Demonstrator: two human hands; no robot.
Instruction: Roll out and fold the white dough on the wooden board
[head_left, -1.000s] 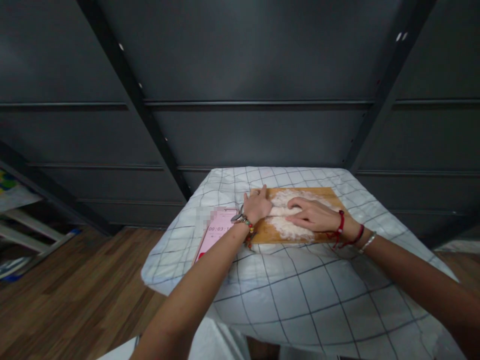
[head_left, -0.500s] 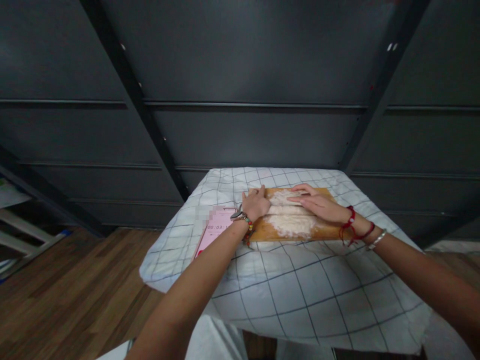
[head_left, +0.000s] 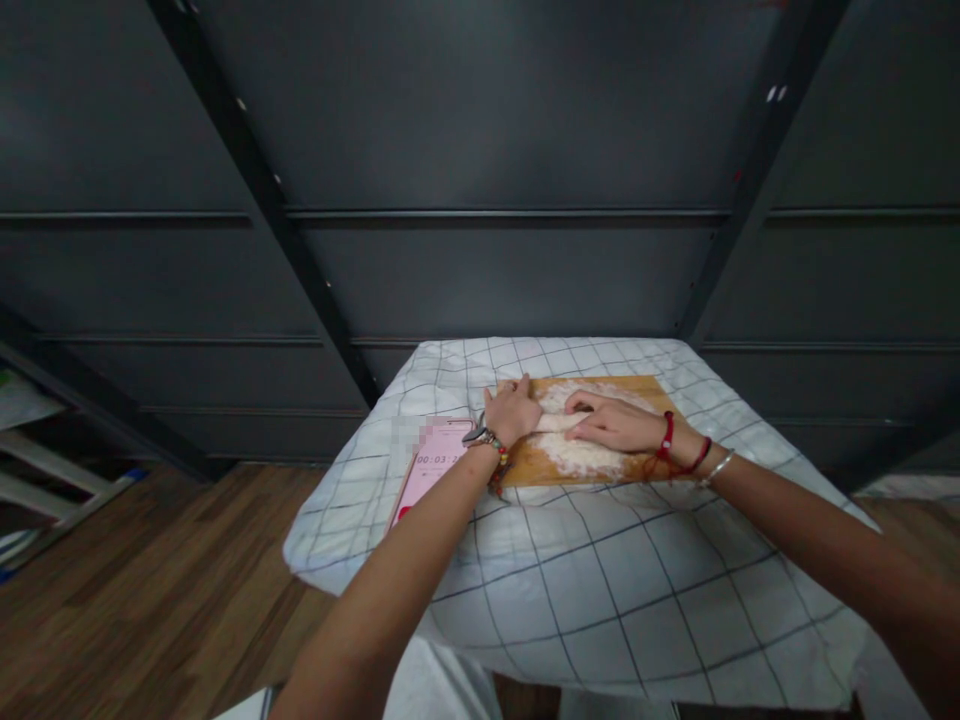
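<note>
On the desk (head_left: 600,600) under a checked cloth (head_left: 525,560), a pink phone (head_left: 431,470) lies just left of a floured wooden board (head_left: 645,392), where the left hand (head_left: 513,410) and right hand (head_left: 615,425), fingers flat and unclenched, press a dough roll (head_left: 551,423) between them.

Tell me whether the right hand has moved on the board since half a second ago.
Yes. The right hand slid back from the board's far edge toward its middle, over the dough.

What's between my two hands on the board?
In the head view, a thin roll of dough spans from left hand to right hand, over flour.
</note>
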